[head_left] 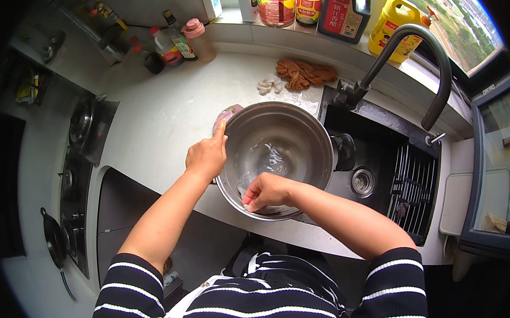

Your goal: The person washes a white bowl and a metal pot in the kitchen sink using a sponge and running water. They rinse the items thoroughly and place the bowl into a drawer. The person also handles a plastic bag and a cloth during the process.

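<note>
A large steel pot [307, 124] with some clear water in its bottom stands at the counter's edge, its right side reaching over the sink. My left hand [206, 157] grips the pot's left rim, with the index finger stretched along it. Inside the pot, near the front wall, my right hand [269, 192] is closed with fingertips pressed together. A bit of something pale shows by those fingertips; what it is, I cannot make out. A pink patterned thing [227, 114] lies against the pot's far left side, partly hidden. On the right a dark pot handle [344, 152] sticks out.
Right of the pot is a black sink [381, 123] with a drying rack [413, 182] and a dark curved faucet [441, 71]. A brown rag [305, 74] and a white cloth [269, 84] lie behind. Several bottles stand at the back left; a yellow jug [391, 27] is on the sill.
</note>
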`<state>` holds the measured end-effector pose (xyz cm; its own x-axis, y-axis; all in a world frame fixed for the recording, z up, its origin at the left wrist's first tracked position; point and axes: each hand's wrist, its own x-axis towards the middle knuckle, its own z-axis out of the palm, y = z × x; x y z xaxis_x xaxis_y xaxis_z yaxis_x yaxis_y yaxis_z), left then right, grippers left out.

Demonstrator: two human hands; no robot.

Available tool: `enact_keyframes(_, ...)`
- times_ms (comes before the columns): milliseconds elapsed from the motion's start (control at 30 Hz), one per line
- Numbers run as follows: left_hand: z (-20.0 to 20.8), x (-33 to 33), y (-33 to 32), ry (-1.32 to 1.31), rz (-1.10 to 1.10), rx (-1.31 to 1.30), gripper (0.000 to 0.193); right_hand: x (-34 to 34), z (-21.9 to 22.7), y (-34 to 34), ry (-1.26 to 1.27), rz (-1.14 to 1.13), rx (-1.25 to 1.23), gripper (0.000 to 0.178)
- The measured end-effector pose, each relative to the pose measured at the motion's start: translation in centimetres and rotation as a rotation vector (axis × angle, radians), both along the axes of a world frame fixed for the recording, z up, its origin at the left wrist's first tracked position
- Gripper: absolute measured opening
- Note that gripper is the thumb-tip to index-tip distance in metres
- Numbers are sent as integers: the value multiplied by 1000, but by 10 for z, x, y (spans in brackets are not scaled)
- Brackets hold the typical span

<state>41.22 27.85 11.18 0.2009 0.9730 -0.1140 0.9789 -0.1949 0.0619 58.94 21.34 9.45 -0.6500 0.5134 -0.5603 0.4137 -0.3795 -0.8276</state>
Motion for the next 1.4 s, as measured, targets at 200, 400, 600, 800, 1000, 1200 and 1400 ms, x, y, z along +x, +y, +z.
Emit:
enact_keyframes(200, -4, 8, 1, 23, 3, 35, 43, 3, -14, 19, -338, 549, 418, 24)
enact_keyframes(400, -2, 4, -1, 35, 12, 30, 44, -20, -60, 11, -680, 707, 568, 34)
enact_keyframes(600, -1, 3, 3, 27, -37, 17, 43, -37, -89, 19, -447, 147, 363, 12)
enact_keyframes(800, 4, 3, 8, 10, -99, -59, 48, -74, -84, 58, 144, -1270, -162, 19)
enact_keyframes(1000, 4, 0, 8, 22, -125, -85, 49, -49, -84, 110, 358, -2119, -84, 33)
enact_keyframes(1200, 3, 2, 6, -18, -101, -44, 43, -75, -76, 63, 43, -1295, -34, 23)
enact_keyframes(1400, 1, 4, 7, 11, -88, -34, 43, -33, -46, 13, -241, -175, 137, 14)
